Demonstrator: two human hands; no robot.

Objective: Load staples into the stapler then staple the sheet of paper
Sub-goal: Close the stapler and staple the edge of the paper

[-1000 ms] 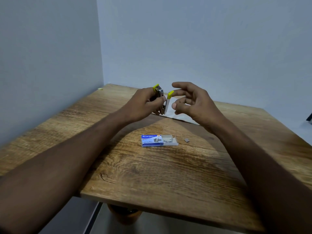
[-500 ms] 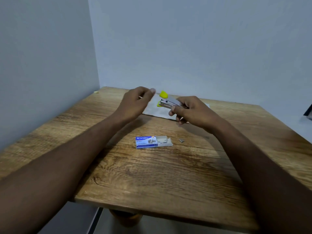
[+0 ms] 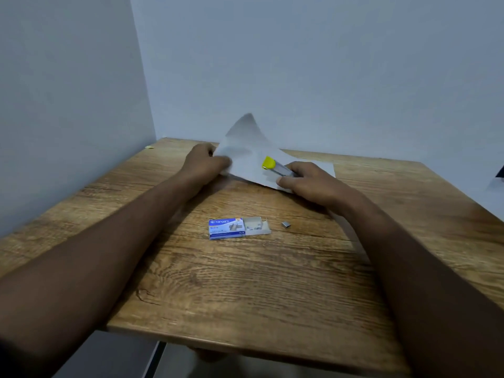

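I see the stapler (image 3: 276,167), yellow-tipped, grasped in my right hand (image 3: 308,182) over the sheet of paper (image 3: 249,151) near the surface's (image 3: 245,282) far edge. My left hand (image 3: 203,162) pinches the sheet's left side, lifting a corner. The staple box (image 3: 237,227) lies open mid-surface, a loose staple strip (image 3: 285,224) just beside it.
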